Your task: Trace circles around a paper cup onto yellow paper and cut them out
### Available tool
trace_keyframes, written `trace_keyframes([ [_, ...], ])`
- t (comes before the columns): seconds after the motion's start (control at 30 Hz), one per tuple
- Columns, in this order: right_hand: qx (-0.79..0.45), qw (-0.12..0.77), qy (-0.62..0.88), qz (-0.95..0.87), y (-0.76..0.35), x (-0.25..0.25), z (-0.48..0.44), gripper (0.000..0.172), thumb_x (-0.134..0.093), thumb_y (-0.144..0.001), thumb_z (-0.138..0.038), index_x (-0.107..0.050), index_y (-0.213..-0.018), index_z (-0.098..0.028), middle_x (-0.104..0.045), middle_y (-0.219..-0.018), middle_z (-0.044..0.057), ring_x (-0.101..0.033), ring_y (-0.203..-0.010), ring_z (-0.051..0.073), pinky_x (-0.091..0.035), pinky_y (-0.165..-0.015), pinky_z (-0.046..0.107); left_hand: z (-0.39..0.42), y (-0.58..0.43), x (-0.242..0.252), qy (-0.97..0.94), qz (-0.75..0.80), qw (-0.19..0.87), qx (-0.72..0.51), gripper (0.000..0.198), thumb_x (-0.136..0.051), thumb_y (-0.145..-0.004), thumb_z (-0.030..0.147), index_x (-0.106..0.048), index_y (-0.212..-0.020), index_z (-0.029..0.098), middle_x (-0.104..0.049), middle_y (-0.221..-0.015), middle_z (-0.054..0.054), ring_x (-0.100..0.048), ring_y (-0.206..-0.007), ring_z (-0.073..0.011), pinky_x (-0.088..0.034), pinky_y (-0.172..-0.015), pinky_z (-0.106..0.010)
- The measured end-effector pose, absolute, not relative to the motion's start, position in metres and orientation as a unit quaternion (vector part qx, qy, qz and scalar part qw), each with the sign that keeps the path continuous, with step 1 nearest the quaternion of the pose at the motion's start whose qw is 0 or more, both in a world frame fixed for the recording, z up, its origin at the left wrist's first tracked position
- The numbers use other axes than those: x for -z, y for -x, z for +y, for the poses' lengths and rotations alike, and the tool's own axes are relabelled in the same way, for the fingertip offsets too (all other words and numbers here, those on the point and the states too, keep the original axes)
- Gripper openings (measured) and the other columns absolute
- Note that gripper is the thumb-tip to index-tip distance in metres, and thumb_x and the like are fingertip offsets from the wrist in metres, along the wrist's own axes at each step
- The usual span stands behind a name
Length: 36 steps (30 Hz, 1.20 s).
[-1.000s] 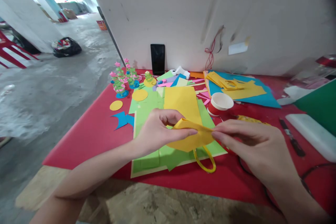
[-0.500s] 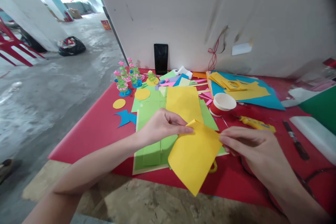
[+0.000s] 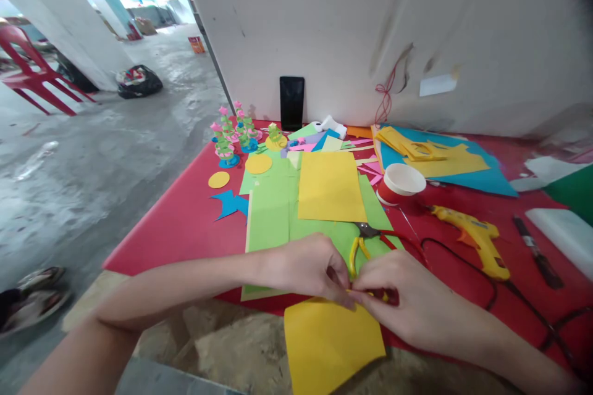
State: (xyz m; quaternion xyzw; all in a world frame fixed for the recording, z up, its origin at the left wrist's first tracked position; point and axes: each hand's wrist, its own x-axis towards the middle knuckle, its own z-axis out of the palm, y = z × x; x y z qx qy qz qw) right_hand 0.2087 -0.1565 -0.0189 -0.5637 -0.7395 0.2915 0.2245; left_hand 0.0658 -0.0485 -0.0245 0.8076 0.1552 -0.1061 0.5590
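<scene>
A yellow paper piece [image 3: 331, 345] hangs over the near edge of the table, its top edge pinched by both hands. My left hand [image 3: 312, 268] has its fingertips closed on that edge. Right beside it, my right hand [image 3: 401, 293] pinches the same edge, the fingertips of both hands nearly touching. Beyond the hands, another yellow sheet [image 3: 330, 186] lies flat on green sheets [image 3: 269, 216]. Pliers with red handles [image 3: 370, 231] and a yellow-handled tool [image 3: 356, 253] lie just past my right hand, partly covered by it.
On the red table [image 3: 171, 216] stand small paper plants [image 3: 227, 142], a phone [image 3: 291, 103] against the wall and a paper cup [image 3: 401, 184]. To the right lie a yellow glue gun [image 3: 477, 234] with its cord, a dark pen-like tool [image 3: 537, 253] and blue sheets [image 3: 491, 176] under yellow scraps.
Both hands have come together and moved nearer with the yellow paper, which now hangs lower. The sheet behind and the pliers have come into fuller view. The camera view has shifted slightly.
</scene>
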Motion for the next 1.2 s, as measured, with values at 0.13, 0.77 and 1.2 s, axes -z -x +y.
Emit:
trace_keyframes([
  [0.13,-0.308,0.175,0.575,-0.738,-0.234,0.01,-0.159,0.032,-0.052,-0.08,-0.018,-0.06,-0.049,-0.019,-0.056,-0.047,-0.003,-0.047,-0.044,0.01,-0.031,-0.044,0.023,-0.041,-0.058,0.017,-0.793,0.169,0.572,0.121,0.017,-0.071,-0.068,0.029,-0.07,-0.068,0.013,-0.062,-0.059,0.001,-0.048,-0.051,-0.0065,-0.031,-0.043,-0.014],
  [0.77,-0.358,0.279,0.626,-0.634,-0.216,0.023,-0.16,0.029,-0.049,-0.084,-0.021,-0.069,-0.063,-0.017,-0.06,-0.047,-0.002,-0.055,-0.045,0.011,-0.041,-0.047,0.02,-0.027,-0.03,0.02,-0.771,0.247,0.578,0.108,0.025,-0.067,-0.072,0.037,-0.069,-0.066,0.012,-0.057,-0.053,0.003,-0.042,-0.047,-0.0039,-0.027,-0.041,-0.013],
  [1.2,-0.099,0.373,0.63,-0.674,-0.209,0.03,-0.172,0.013,-0.059,-0.075,-0.012,-0.064,-0.065,-0.017,-0.061,-0.05,-0.002,-0.05,-0.04,0.008,-0.037,-0.04,0.019,-0.044,-0.04,0.025,-0.857,0.156,0.471,-0.139,0.017,-0.058,-0.082,0.019,-0.068,-0.096,0.014,-0.069,-0.09,-0.002,-0.064,-0.081,-0.0113,-0.048,-0.074,-0.018],
])
